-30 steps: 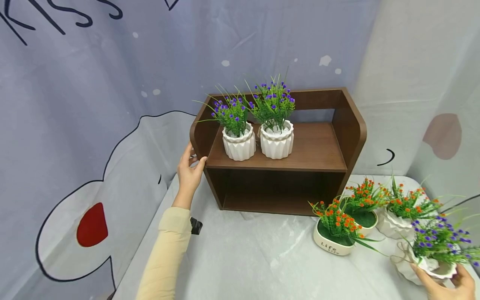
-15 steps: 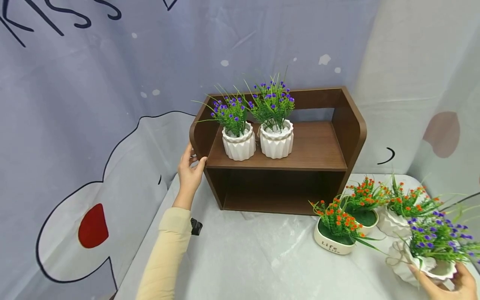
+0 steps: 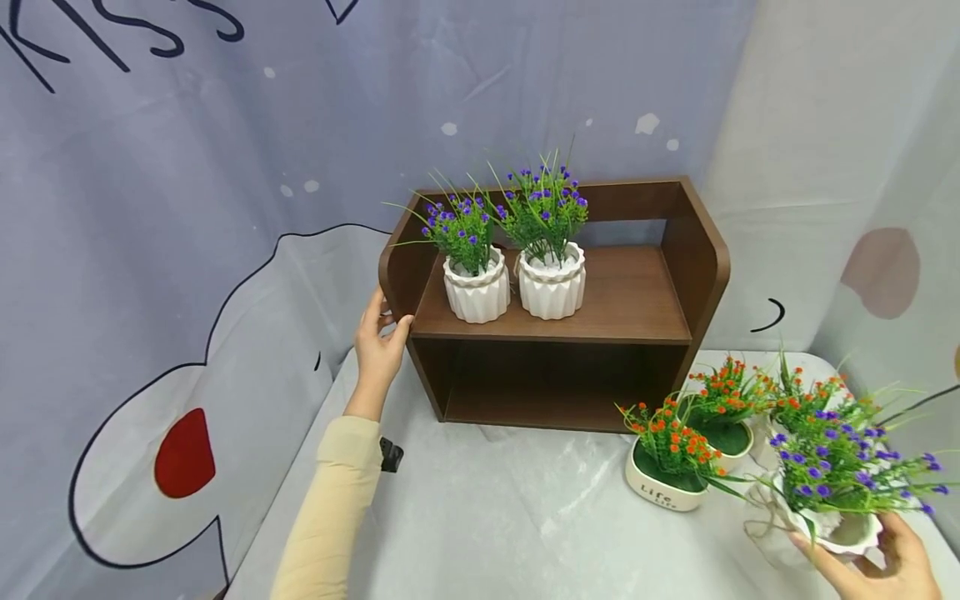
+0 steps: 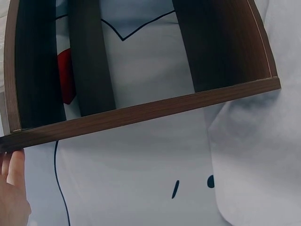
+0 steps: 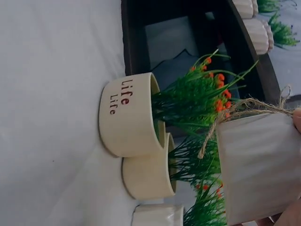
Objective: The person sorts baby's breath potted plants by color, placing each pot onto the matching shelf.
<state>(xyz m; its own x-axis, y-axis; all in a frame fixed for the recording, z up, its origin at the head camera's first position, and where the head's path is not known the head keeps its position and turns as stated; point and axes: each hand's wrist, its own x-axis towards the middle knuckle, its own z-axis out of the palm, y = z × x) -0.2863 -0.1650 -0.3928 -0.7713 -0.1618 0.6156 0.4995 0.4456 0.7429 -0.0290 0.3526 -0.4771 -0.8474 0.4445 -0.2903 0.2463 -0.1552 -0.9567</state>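
Observation:
At the left, my left hand (image 3: pixel 378 350) holds the side panel of a brown wooden two-tier shelf (image 3: pixel 630 292), thumb on its front edge and fingers along the outside. The left wrist view shows fingertips touching that panel's edge (image 4: pixel 141 110). At the lower right, my right hand (image 3: pixel 892 562) grips a white fluted flowerpot (image 3: pixel 772 529) with purple flowers. The right wrist view shows the pot (image 5: pixel 263 165) tied with twine and seemingly raised off the table. Two similar purple-flowered pots, one left (image 3: pixel 477 292) and one right (image 3: pixel 552 287), stand upright on the upper board.
Two cream oval pots with orange flowers, the nearer one lettered "Life" (image 3: pixel 663 479), stand by the shelf's front right corner. Another orange-flowered plant (image 3: pixel 810 400) is partly hidden behind the held one. A small black object (image 3: pixel 391 455) lies beside the left forearm. A printed curtain (image 3: pixel 300 150) hangs behind.
My right hand has moved left with the purple-flowered pot, which now covers more of the orange-flowered plant behind it. My left hand has stayed on the shelf.

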